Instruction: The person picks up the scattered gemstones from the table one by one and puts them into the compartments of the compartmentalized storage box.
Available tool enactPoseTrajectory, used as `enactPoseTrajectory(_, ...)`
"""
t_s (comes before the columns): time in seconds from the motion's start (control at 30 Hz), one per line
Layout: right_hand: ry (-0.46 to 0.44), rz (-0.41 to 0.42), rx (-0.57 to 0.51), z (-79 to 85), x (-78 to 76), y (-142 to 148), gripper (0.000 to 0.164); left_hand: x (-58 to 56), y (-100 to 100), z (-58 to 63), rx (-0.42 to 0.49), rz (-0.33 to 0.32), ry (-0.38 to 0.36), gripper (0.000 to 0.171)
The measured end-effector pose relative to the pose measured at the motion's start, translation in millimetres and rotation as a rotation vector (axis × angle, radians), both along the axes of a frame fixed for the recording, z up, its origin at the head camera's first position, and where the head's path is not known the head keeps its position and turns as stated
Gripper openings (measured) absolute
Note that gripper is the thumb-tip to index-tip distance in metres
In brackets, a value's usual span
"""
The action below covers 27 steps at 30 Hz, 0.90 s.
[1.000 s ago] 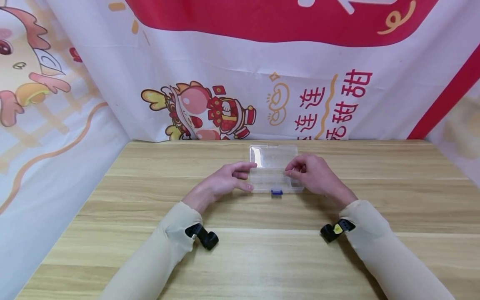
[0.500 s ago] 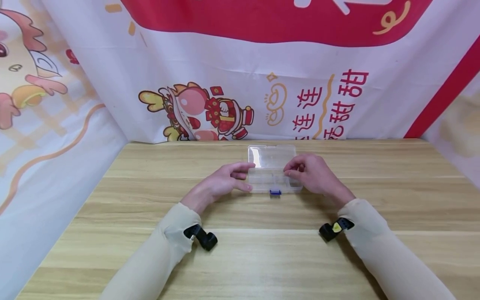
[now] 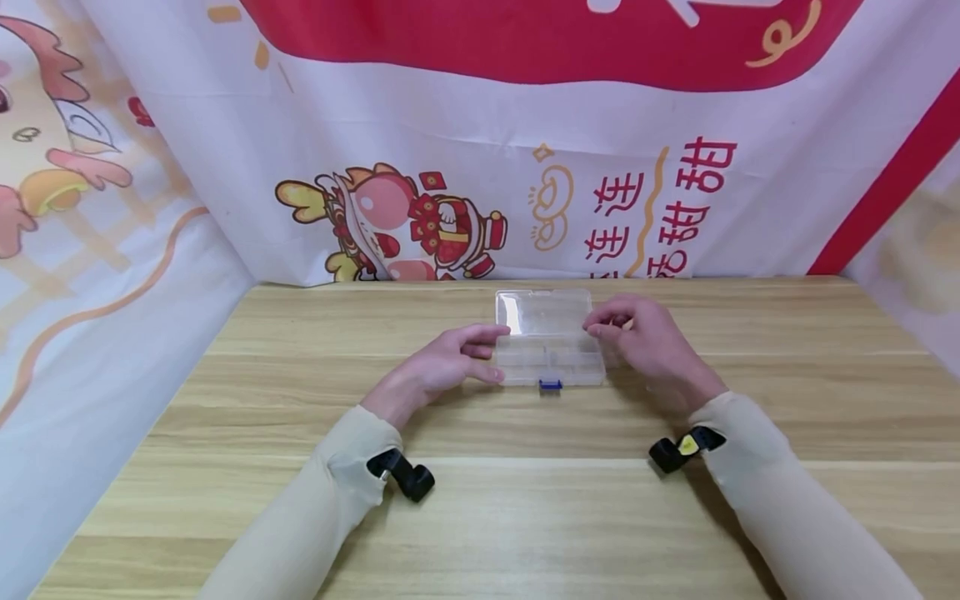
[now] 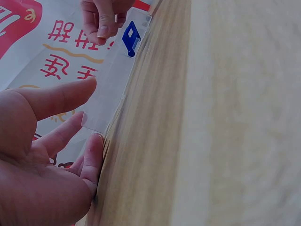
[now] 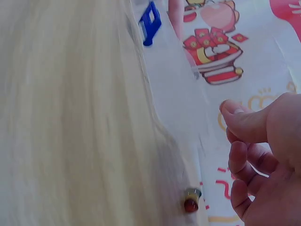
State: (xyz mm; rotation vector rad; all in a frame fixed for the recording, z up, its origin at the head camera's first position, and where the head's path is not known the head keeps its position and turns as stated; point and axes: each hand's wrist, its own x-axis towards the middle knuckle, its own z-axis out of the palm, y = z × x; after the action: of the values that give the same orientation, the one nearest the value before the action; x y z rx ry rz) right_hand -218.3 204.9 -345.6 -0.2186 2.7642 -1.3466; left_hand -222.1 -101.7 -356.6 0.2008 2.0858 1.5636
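Note:
A clear plastic compartment box (image 3: 525, 372) lies on the table, its lid (image 3: 546, 312) swung back and its blue latch (image 3: 551, 385) facing front. My left hand (image 3: 450, 360) is at its left end, thumb by the front corner and forefinger by the hinge side, fingers mostly straight. In the left wrist view the left fingertips (image 4: 95, 137) meet the box's end. My right hand (image 3: 647, 335) is beside the lid's right edge, thumb and forefinger together, other fingers curled. Nothing shows between those fingertips in the right wrist view.
In the right wrist view a small red-brown and greenish piece (image 5: 192, 200) lies by the box's right end. The wooden table (image 3: 480, 517) runs back to a printed cloth (image 3: 480, 117), with more cloth at both sides. Black wrist cameras (image 3: 669, 455) sit on both sleeves.
My right hand has come out of the box's right compartments, moving back and to the right, uncovering them. My left hand and the box stay in place.

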Motion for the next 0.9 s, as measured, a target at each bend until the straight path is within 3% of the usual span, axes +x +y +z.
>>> enactPoseTrajectory(0.37, -0.063, -0.004, -0.01, -7.8, -9.7, 29.7, 0.022, 0.0, -0.3, 0.8, -0.009, -0.002, 0.007, 0.073)
enactPoseTrajectory(0.57, -0.095, -0.01, 0.103, -11.6, -15.2, 41.7, 0.025, -1.3, 0.3, 0.6, 0.0, 0.005, -0.006, 0.073)
enactPoseTrajectory(0.9, -0.091, 0.055, 0.142, -16.0, -20.9, 50.5, 0.025, -1.2, 0.8, 1.9, -0.006, 0.013, -0.016, 0.071)
